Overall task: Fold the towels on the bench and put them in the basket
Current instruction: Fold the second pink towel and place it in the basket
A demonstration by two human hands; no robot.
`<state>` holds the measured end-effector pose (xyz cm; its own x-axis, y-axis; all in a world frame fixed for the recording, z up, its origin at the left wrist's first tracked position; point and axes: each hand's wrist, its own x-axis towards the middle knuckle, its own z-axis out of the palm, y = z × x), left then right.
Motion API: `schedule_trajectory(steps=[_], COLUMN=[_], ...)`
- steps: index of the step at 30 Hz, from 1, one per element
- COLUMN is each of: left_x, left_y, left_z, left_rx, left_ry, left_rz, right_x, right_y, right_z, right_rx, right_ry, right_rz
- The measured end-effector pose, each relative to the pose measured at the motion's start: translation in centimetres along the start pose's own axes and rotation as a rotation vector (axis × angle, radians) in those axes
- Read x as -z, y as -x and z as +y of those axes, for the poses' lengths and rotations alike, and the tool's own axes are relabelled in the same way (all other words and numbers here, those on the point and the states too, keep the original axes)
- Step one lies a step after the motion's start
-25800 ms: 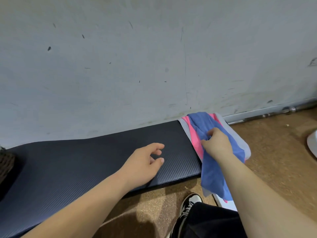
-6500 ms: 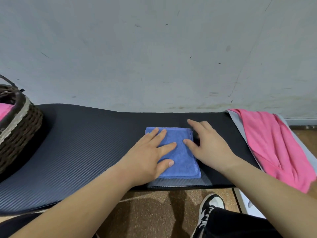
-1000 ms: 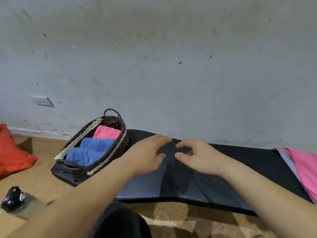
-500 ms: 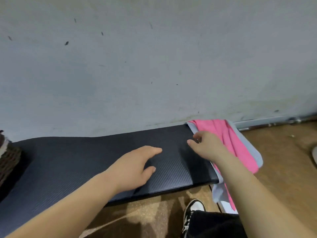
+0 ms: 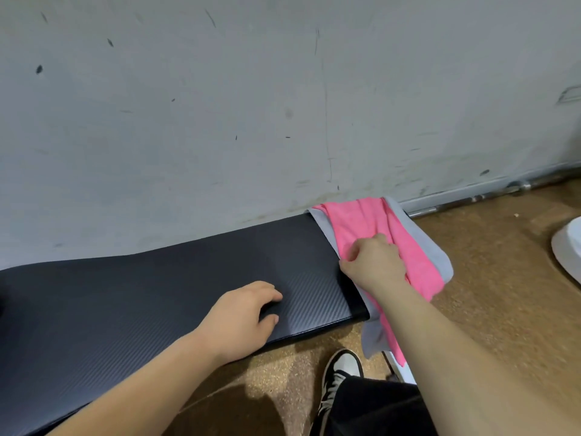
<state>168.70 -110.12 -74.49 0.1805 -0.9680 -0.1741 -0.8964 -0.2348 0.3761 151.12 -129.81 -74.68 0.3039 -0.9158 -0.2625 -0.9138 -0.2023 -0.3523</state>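
A pink towel [image 5: 367,220] lies crumpled over the right end of the black padded bench [image 5: 141,294], on top of a grey towel [image 5: 434,253] that hangs down the bench's end. My right hand [image 5: 375,262] rests on the pink towel with its fingers closed around a fold of it. My left hand [image 5: 245,313] lies flat on the bench pad, fingers loosely curled, holding nothing. The basket is out of view to the left.
A scuffed grey wall runs right behind the bench. A metal bar [image 5: 490,195] lies along the wall base on the brown floor. A white object [image 5: 569,247] sits at the right edge. My shoe [image 5: 339,372] and dark trouser leg are below the bench.
The view has swung right, away from the basket. My right hand has moved from the bench's end onto the pink towel and closed on it. My left hand has stayed on the pad.
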Motion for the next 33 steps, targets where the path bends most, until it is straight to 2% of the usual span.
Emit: schedule_trajectory(steps=[4, 7, 9, 10, 12, 15, 18, 20, 22, 26, 28, 31, 33], left_x=[0.5, 0.9, 1.6, 2.2, 3.6, 6.5, 8.2, 8.3, 8.3, 9.0, 9.8, 12.3, 14.5], left_y=[-0.1, -0.3, -1.0, -1.7, -3.6, -6.7, -9.0, -9.7, -10.0, -9.5, -8.6, -6.7, -4.9], left_z=[0.1, 0.2, 0.6, 0.9, 1.9, 4.3, 6.2, 6.6, 6.3, 4.1, 2.6, 0.4, -1.1], left_rx=[-0.008, -0.008, 0.030, 0.051, 0.053, -0.048, -0.225, -0.256, -0.198, -0.122, -0.071, 0.063, 0.179], left_ry=[-0.015, -0.009, 0.085, 0.160, 0.240, 0.297, 0.311, 0.263, 0.256, 0.170, 0.166, 0.183, 0.199], left_rz=[-0.036, -0.073, -0.098, -0.080, 0.063, 0.269, 0.282, 0.279, 0.276, 0.363, 0.424, 0.588, 0.672], right_x=[0.7, 2.4, 3.6, 4.2, 5.2, 6.0, 6.8, 7.3, 7.6, 6.9, 6.6, 6.7, 7.0], right_y=[-0.2, 0.7, 1.8, 2.7, 4.5, 6.2, 7.1, 7.5, 7.6, 6.4, 5.5, 5.2, 5.8], right_z=[-0.1, -0.9, -1.9, -2.6, -3.9, -4.7, -5.2, -5.2, -5.1, -4.6, -4.4, -4.6, -5.2], right_rx=[0.028, 0.066, 0.154, 0.229, 0.397, 0.585, 0.669, 0.678, 0.668, 0.599, 0.540, 0.466, 0.478], right_ry=[-0.077, -0.237, -0.395, -0.461, -0.519, -0.562, -0.644, -0.709, -0.739, -0.643, -0.584, -0.503, -0.552], right_rz=[0.015, 0.121, 0.208, 0.238, 0.249, 0.198, 0.135, 0.096, 0.077, 0.231, 0.256, 0.139, 0.082])
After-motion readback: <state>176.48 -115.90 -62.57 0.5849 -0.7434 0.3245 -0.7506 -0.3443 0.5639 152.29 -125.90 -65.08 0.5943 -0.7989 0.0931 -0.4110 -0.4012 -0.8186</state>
